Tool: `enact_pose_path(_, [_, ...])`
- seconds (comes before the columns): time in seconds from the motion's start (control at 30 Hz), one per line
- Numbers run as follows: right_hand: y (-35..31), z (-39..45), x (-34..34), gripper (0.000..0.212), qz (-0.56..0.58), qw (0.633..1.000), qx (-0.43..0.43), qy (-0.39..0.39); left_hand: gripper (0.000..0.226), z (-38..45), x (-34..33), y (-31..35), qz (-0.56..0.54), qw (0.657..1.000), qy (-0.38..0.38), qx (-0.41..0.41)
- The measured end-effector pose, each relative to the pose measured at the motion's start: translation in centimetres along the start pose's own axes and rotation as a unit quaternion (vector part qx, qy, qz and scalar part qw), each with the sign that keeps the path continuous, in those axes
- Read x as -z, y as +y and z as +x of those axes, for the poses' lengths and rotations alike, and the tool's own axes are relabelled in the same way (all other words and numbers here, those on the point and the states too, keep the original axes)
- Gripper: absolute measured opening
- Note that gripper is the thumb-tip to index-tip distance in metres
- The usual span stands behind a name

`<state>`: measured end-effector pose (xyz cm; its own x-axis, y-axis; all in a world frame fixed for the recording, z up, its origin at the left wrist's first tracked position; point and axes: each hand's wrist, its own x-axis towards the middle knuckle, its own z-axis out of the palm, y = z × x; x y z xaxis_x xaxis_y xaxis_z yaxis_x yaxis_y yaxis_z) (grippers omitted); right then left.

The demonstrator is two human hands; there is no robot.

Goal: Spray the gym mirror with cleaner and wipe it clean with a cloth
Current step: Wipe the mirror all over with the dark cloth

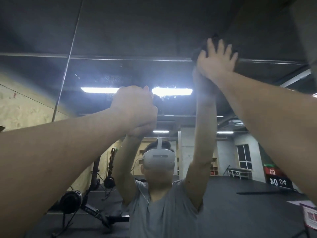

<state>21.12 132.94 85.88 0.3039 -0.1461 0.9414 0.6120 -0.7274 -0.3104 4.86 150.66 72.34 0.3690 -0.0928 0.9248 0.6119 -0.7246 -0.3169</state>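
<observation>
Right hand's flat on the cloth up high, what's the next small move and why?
Probably sweep the right hand and dark cloth leftward and down along the mirror: droplets still bead near the reflected lights, beside the left hand.

My forearms (51, 152) are bare; the mirror (103, 40) shows my grey V-neck T-shirt (164, 212) and white headset (159, 159) with a strap.
</observation>
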Motion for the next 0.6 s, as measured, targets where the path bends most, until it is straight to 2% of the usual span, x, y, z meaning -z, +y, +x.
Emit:
enact_pose_path(0.17, [-12.6, -4.3, -2.2, 0.061, -0.014, 0.976, 0.213, -0.039, 0.038, -0.4, -0.7, -0.4, -0.063, 0.998, 0.006, 0.005])
enact_pose_path(0.3, [-14.7, -6.3, -2.6, 0.059, -0.033, 0.946, 0.317, -0.061, 0.034, -1.3, -0.1, -0.6, -0.104, 0.995, 0.006, -0.002])
enact_pose_path(0.4, [-11.9, -5.8, -2.4, 0.059, -0.029, 0.952, 0.301, -0.040, 0.041, -1.2, 0.5, -0.5, -0.103, 0.995, -0.014, -0.004])
enact_pose_path(0.5, [-7.1, -4.0, -1.7, 0.062, -0.024, 0.978, 0.209, -0.004, 0.031, -1.0, 0.3, -0.7, -0.096, 0.995, -0.034, 0.005])
enact_pose_path(0.6, [-1.2, -2.5, -0.3, 0.062, -0.018, 0.992, 0.125, -0.001, 0.041, -1.1, 0.4, -0.6, -0.085, 0.995, -0.047, 0.018])
